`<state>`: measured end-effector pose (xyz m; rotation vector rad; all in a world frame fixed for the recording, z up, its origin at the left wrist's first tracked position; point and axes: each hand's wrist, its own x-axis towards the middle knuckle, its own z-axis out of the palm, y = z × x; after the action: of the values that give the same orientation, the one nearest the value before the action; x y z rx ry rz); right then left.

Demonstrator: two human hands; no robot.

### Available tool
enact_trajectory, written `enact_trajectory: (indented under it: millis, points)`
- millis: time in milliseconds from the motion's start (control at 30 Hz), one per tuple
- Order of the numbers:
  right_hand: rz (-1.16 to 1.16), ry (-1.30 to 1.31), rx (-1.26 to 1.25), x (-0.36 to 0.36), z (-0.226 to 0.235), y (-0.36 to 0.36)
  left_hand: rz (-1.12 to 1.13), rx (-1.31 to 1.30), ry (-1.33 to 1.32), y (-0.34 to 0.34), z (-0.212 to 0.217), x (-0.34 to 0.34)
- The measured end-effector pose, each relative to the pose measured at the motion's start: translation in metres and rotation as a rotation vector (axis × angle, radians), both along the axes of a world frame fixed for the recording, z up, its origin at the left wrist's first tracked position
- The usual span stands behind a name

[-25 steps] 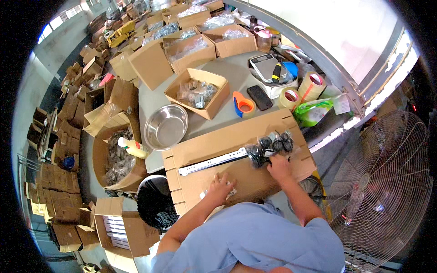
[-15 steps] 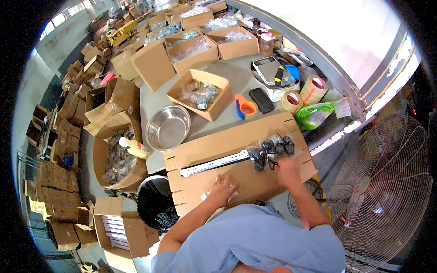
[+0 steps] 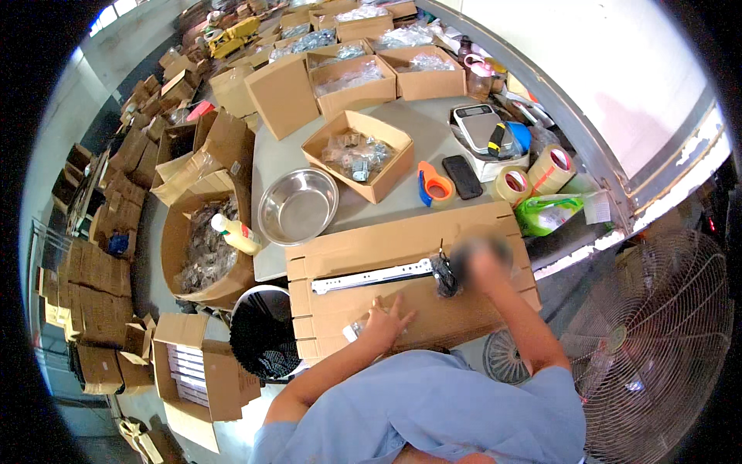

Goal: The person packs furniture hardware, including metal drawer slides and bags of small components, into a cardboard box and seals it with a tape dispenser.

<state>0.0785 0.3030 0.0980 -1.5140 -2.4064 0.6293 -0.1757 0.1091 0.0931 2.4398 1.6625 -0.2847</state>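
A flat cardboard sheet (image 3: 433,325) lies before me. Across it stretches a long white metal drawer slide (image 3: 371,276), with a black bundle in clear plastic (image 3: 444,278) at its right end. My left hand (image 3: 384,322) rests on the cardboard below the slide, its fingers spread. Beside that palm lies a small white-and-clear plastic packet (image 3: 354,331), partly covered. My right hand (image 3: 485,267) is smeared by motion right of the black bundle. Dark shapes blur around its fingers, and what it holds, if anything, does not show.
Beyond the cardboard stand a steel bowl (image 3: 298,206), an open box of bagged metal parts (image 3: 379,189), an orange tape dispenser (image 3: 439,190), a phone (image 3: 462,178) and tape rolls (image 3: 512,185). A large fan (image 3: 641,348) is at right. Left are a bottle (image 3: 236,233) and a black-filled bin (image 3: 263,340).
My right hand has shifted up from below the black bundles to over their right part. One bundle now stands apart at the slide's end. My left hand stays on the cardboard, fingers more spread.
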Motion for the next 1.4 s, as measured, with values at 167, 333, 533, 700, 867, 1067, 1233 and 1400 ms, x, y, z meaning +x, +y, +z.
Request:
enact_trajectory:
  millis: [167, 333, 533, 700, 867, 1067, 1233, 1400]
  points:
    - [0.380, -0.092, -0.211, -0.025, 0.078, 0.011, -0.018, 0.111, -0.007, -0.004, -0.012, -0.003]
    - [0.275, -0.003, 0.080, -0.093, 0.068, 0.053, -0.017, 0.095, -0.021, -0.006, -0.011, -0.002]
    - [0.391, -0.304, 0.001, -0.141, 0.002, 0.087, 0.015, -0.098, -0.032, 0.005, 0.024, 0.006]
    - [0.355, -0.320, 0.020, -0.138, 0.032, 0.060, 0.025, -0.088, -0.001, -0.014, 0.042, 0.010]
    - [0.275, -0.247, 0.090, -0.131, 0.050, 0.030, 0.054, 0.053, -0.368, -0.032, 0.042, 0.004]
    - [0.343, -0.208, 0.197, -0.129, 0.038, 0.048, 0.013, -0.489, -0.610, 0.023, 0.074, -0.014]
    - [0.411, -0.354, -0.064, -0.145, 0.050, 0.070, 0.011, -0.504, -0.558, 0.044, 0.067, -0.021]
    - [0.398, -0.428, -0.374, -0.177, 0.011, 0.139, 0.073, -0.298, -0.470, 0.016, 0.068, -0.003]
